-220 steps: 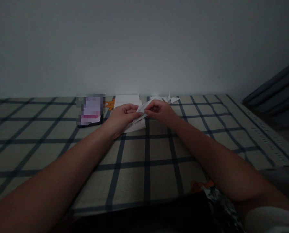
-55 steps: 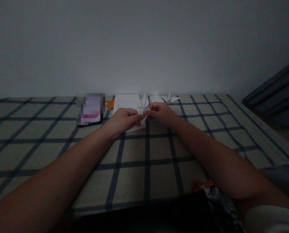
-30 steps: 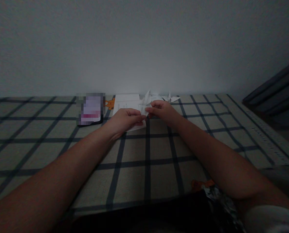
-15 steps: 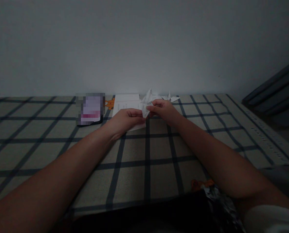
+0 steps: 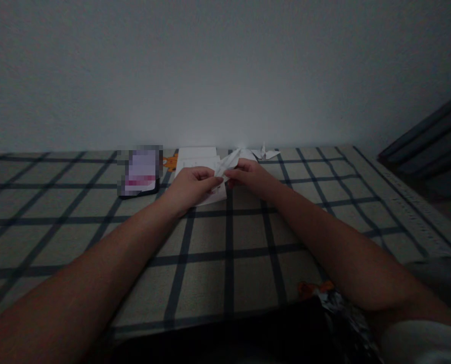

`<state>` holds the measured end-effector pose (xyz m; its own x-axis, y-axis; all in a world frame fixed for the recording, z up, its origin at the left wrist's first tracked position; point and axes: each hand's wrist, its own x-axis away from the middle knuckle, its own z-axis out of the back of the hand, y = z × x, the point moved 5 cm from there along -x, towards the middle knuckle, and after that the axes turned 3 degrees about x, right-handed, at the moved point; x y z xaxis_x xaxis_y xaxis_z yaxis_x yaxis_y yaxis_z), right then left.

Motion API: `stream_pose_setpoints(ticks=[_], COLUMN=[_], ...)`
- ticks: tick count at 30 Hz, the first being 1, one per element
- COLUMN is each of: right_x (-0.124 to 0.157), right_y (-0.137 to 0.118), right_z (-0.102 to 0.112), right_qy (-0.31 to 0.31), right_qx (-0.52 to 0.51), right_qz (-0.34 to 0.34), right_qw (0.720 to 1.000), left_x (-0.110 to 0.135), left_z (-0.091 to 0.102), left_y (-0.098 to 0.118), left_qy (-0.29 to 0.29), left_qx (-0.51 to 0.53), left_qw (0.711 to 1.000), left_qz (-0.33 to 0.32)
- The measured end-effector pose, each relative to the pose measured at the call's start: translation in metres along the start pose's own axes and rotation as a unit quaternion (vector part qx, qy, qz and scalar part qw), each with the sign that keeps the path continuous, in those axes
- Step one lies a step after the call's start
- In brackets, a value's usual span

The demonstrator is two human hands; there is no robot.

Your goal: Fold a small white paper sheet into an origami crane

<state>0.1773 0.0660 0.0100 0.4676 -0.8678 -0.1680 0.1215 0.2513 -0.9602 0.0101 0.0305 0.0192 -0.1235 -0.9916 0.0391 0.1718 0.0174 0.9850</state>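
Note:
Between my two hands is a folded white paper (image 5: 227,161), narrow and pointed, slanting up to the right. My left hand (image 5: 193,186) pinches its lower left side between thumb and fingers. From the right, my right hand (image 5: 248,174) pinches it as well, and the fingertips of both hands nearly meet. A printed white sheet (image 5: 197,152) lies flat beneath and behind my left hand, partly covered by it. Just behind my right hand rests a folded paper crane (image 5: 265,153) with pointed ends.
A phone (image 5: 140,172) with a blurred screen lies to the left, on a checked tablecloth (image 5: 206,283). An orange bear print (image 5: 170,162) shows beside the sheet. Behind rises a pale wall (image 5: 225,76). Dark fabric (image 5: 225,338) and crinkled shiny material (image 5: 337,313) sit at the near edge.
The folded paper has tipped over to the right from a more upright pose. My left hand has shifted slightly left, and my fingertips have come closer together.

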Motion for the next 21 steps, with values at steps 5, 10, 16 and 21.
stream_pose_setpoints(ticks=[5,10,16,21], right_x=[-0.002,-0.003,0.0,0.002], right_y=[0.008,0.009,0.003,-0.001], right_z=[-0.001,0.001,0.004,0.0], right_qy=[0.005,0.015,0.053,0.034], right_qx=[-0.04,-0.069,-0.122,-0.116], right_qz=[-0.044,-0.049,-0.054,-0.046], right_qw=[0.998,0.996,0.99,0.992], left_x=[0.001,-0.003,-0.006,-0.008], left_z=[0.005,0.005,0.0,0.005], left_y=[0.007,0.003,-0.001,0.003], left_qy=[0.023,0.03,0.006,0.033], left_qx=[-0.018,0.032,0.191,0.184], left_qw=[0.999,0.999,0.982,0.982], left_qz=[-0.014,-0.019,-0.004,-0.025])
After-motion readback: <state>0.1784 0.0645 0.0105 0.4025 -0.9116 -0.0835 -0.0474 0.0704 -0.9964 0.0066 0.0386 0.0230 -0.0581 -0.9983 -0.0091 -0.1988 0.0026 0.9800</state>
